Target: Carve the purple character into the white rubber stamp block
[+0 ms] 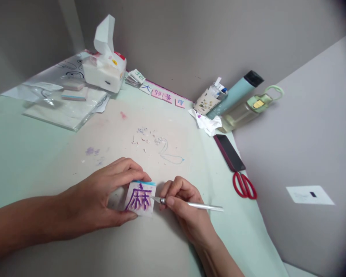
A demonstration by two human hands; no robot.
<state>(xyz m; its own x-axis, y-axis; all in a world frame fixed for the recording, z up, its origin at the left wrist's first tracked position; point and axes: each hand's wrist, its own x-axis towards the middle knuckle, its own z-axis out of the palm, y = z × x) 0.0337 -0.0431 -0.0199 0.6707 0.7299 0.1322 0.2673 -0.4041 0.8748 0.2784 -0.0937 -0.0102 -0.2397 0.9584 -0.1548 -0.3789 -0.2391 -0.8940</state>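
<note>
Between the thumb and fingers of my left hand (115,192) is a square white carving block (129,206) with a blue layer along its far edge. A purple Chinese character covers its upper face, with pinkish cut marks around the strokes. My right hand (184,204) grips a silver craft knife (203,206) like a pen. The knife's blade tip rests at the right side of the character. Small carving scraps (144,142) and a thin blue outline drawing lie on the pale work surface (121,130) beyond my hands.
A tissue pack (103,73) and plastic-wrapped sheets (66,111) lie at the back left. Small character tiles (167,98) line the wall. A pen cup (207,100), two bottles (242,109), crumpled tissue (206,122), a phone (230,152) and red scissors (244,185) stand or lie right.
</note>
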